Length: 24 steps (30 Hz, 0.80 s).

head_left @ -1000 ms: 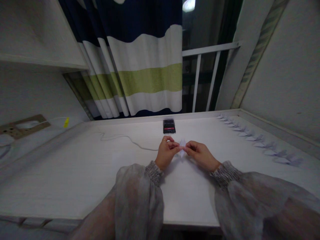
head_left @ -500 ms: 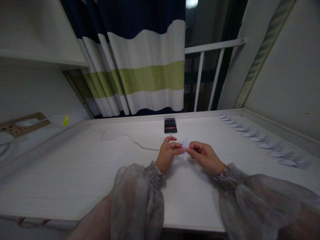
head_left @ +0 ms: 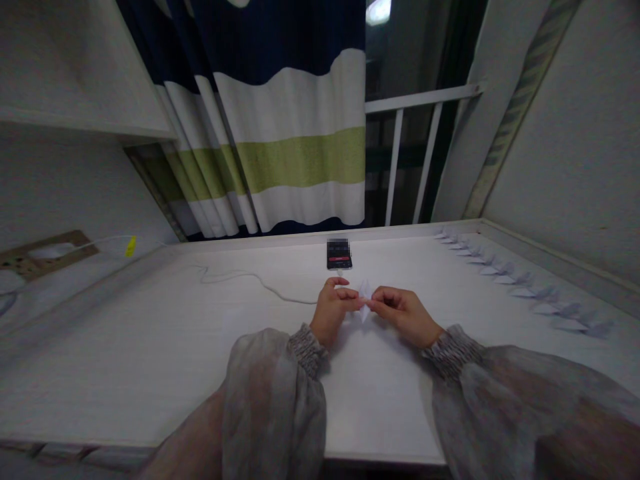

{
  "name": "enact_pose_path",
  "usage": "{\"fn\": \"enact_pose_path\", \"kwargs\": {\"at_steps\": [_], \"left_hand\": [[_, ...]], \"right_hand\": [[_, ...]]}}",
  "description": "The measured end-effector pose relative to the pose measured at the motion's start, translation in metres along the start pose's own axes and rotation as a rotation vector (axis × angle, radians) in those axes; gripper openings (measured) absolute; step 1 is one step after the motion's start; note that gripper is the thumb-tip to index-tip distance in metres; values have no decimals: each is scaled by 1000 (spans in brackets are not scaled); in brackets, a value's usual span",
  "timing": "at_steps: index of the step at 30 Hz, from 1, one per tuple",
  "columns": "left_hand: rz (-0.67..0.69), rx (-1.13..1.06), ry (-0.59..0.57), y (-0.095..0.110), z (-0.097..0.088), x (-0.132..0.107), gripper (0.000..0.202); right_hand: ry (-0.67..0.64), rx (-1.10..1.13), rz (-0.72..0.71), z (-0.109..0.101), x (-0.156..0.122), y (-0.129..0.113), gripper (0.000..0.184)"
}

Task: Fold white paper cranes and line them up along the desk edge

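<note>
A small piece of folded white paper stands upright between my two hands, above the middle of the white desk. My left hand pinches its left side between thumb and fingers. From the right, the thumb and index finger of my right hand close on the same paper. My fingertips nearly meet and cover its centre, so the folds there are hidden. Along the desk's right side runs a row of several folded white paper pieces, pointed and alike in shape.
Just beyond my hands a phone lies at the back of the desk. Its white cable curves off to the left. A power strip is on the left wall. Behind the desk hang a striped curtain and a white window rail.
The camera view has shifted slightly. Both hands still pinch the folded paper, and my right hand's fingertips have drawn slightly closer to my left.
</note>
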<state>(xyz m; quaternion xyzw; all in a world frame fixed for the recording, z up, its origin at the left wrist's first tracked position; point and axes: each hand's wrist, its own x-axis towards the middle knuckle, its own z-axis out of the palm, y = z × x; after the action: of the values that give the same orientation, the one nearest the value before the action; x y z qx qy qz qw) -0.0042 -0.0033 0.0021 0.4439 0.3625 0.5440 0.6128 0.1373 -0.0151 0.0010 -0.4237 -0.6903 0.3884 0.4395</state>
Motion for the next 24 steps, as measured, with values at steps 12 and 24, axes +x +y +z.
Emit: {"fn": "enact_pose_path", "kwargs": {"at_steps": [12, 24], "left_hand": [[12, -18, 7, -4, 1, 2, 48], [29, 0, -9, -8, -1, 3, 35]], "right_hand": [[33, 80, 46, 4, 0, -5, 31], [160, 94, 80, 0, 7, 4, 29]]}}
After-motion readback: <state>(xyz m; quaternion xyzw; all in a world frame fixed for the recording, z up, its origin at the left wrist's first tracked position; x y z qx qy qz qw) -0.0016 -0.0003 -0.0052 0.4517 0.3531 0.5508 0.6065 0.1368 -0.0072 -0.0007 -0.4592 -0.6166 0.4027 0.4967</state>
